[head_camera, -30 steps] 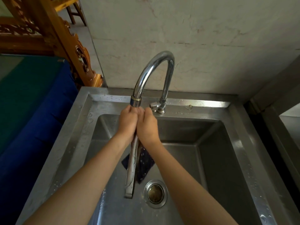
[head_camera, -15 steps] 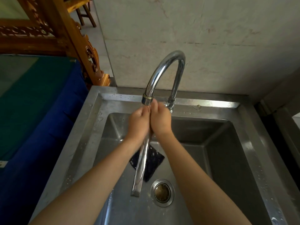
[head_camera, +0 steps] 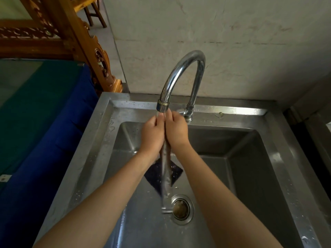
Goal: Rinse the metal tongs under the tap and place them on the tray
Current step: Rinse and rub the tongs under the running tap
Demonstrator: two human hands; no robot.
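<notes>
Left hand point(head_camera: 152, 135) and right hand point(head_camera: 176, 130) side by side, both clasped round the upper end of the metal tongs point(head_camera: 165, 176), directly below the tap point(head_camera: 180, 68) spout. Tongs hang steeply into the steel sink point(head_camera: 232, 110), arms pressed together, lower tip just beside the drain strainer point(head_camera: 181, 209). Dark square pad point(head_camera: 154, 174) lies on the basin floor behind them. Droplets on the sink rim.

View: head-worn, wide-angle, single
Facing: forward and down into sink point(head_camera: 100, 133)
Nearness: close, tap point(head_camera: 175, 74) at 12 o'clock
</notes>
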